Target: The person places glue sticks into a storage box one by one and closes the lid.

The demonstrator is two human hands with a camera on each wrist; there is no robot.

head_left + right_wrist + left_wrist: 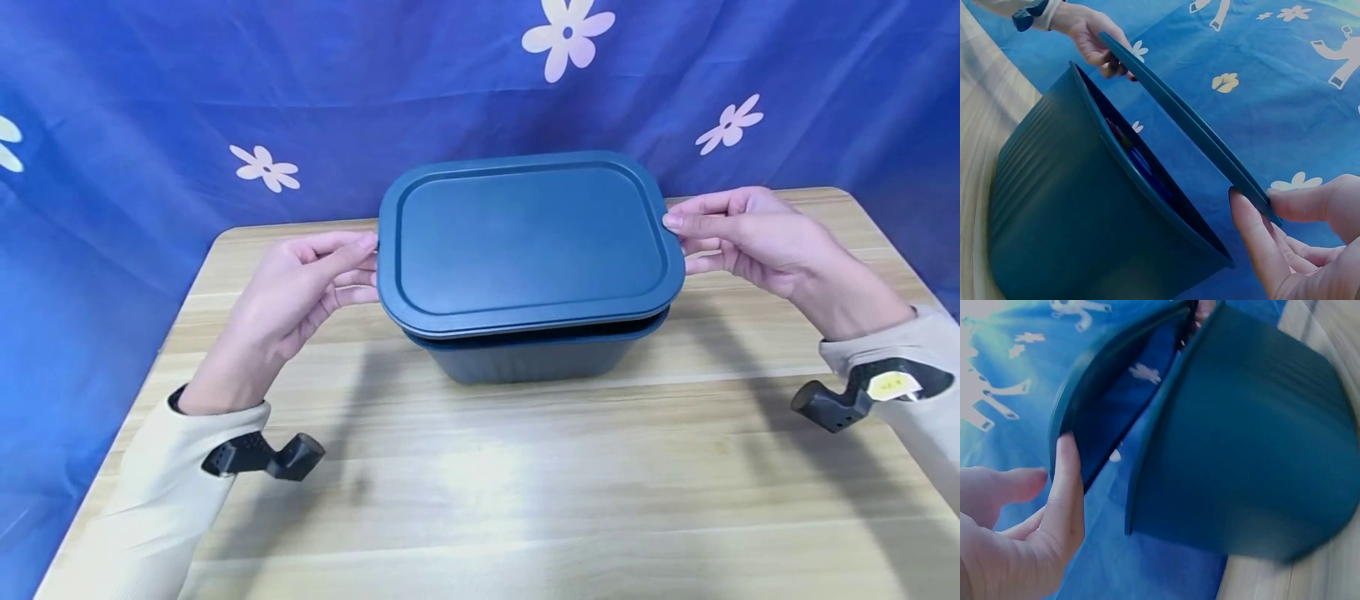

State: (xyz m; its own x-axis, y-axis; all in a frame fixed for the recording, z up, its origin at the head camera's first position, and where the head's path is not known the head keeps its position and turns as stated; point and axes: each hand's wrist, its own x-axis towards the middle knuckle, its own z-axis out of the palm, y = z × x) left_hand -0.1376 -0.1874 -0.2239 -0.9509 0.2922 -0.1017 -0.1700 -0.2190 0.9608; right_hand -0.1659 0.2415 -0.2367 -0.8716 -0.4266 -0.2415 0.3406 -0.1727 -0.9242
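A dark teal lid [528, 237] with rounded corners is held level just above a matching storage box [532, 360]. My left hand [307, 287] pinches the lid's left end between thumb and fingers. At the opposite end, my right hand [757, 237] grips the edge the same way, thumb on top and fingers underneath. A gap between lid and box rim shows in both wrist views. Through it, something blue and reddish [1138, 159] is partly visible inside the box; its kind is unclear. The box stands upright on the table.
The box rests on a pale wooden table [480, 492], toward its back edge. Directly behind hangs a blue curtain [420, 92] with white flower prints. A black camera mount sits on each wrist, the left mount [262, 456] and the right mount [847, 400].
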